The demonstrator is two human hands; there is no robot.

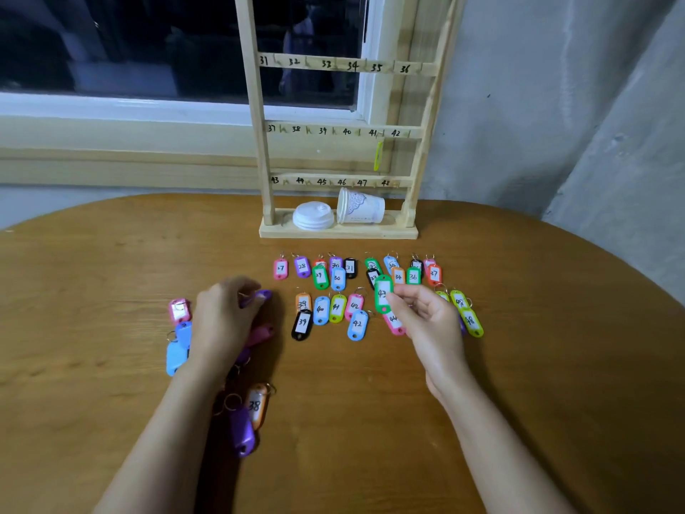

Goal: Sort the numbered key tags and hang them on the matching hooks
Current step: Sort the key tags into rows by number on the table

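A wooden hook rack stands at the table's far edge, with bars numbered 31 to 48. One yellow-green tag hangs below hook 41. Several coloured numbered tags lie in two rows before the rack, among them a pink 27 and a black 39. My right hand pinches a green tag just above the rows. My left hand pinches a purple tag over a loose pile of unsorted tags. An orange 38 lies near my left forearm.
On the rack's base a paper cup lies on its side beside a stack of white lids. The brown wooden table curves away at the right. A dark window and a grey wall stand behind.
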